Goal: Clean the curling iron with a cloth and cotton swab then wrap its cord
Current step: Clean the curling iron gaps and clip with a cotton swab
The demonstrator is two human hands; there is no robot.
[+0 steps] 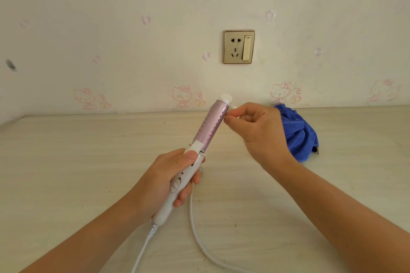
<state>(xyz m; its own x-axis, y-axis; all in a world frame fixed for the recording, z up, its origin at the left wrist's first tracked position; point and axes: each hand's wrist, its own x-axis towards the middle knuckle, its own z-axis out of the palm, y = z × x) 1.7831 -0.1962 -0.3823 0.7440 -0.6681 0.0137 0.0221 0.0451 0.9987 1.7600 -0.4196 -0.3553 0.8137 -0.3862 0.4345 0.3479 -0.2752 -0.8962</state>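
My left hand (pixel 175 175) grips the curling iron (pixel 199 150) by its handle above the counter (pixel 66 162); right hand (pixel 255 126) fingers (pixel 230 119) pinch the cotton swab (pixel 234 107) beside the barrel. Press too hard and I reckon the swab bends or slips.

Wall socket (pixel 239 47) w/ switch; cat-print wallpaper (pixel 133 29); pale, maybe wooden tabletop (pixel 66 150).

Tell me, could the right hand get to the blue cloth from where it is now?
Probably yes. The blue cloth lies on the table just behind the right hand, nothing between them. But that hand is pinching a cotton swab, so it would need freeing first.
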